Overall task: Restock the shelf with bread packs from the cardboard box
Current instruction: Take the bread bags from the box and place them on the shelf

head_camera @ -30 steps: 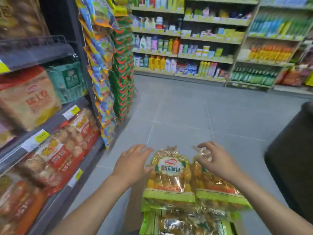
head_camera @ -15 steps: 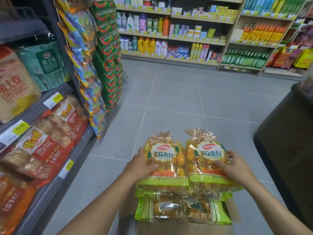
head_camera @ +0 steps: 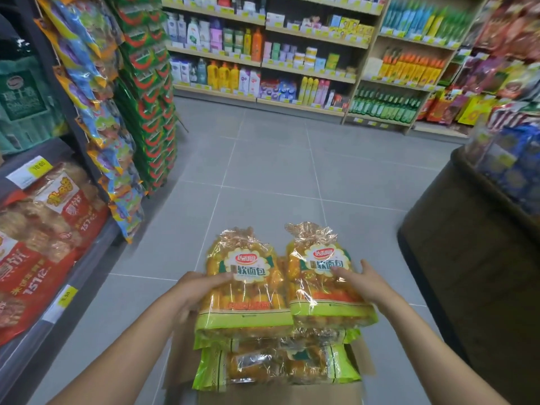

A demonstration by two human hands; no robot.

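Two clear bread packs with orange buns and green bottoms are held side by side above the cardboard box (head_camera: 280, 393). My left hand (head_camera: 195, 293) grips the left pack (head_camera: 248, 285) from its left side, thumb on top. My right hand (head_camera: 361, 280) grips the right pack (head_camera: 318, 276) from its right side, fingers across its front. More bread packs (head_camera: 277, 365) lie flat in the box below. The shelf (head_camera: 55, 311) runs along the left, with red snack bags on it.
Hanging strips of snack bags (head_camera: 117, 118) stand at the end of the left shelf. A dark round display stand (head_camera: 473, 273) is close on the right. Grey tiled floor (head_camera: 268, 159) stretches ahead to far shelves of bottles (head_camera: 263, 71).
Both hands closed on the two top packs and lifted them slightly out of the box. The view has tilted up and turned a little to the right.
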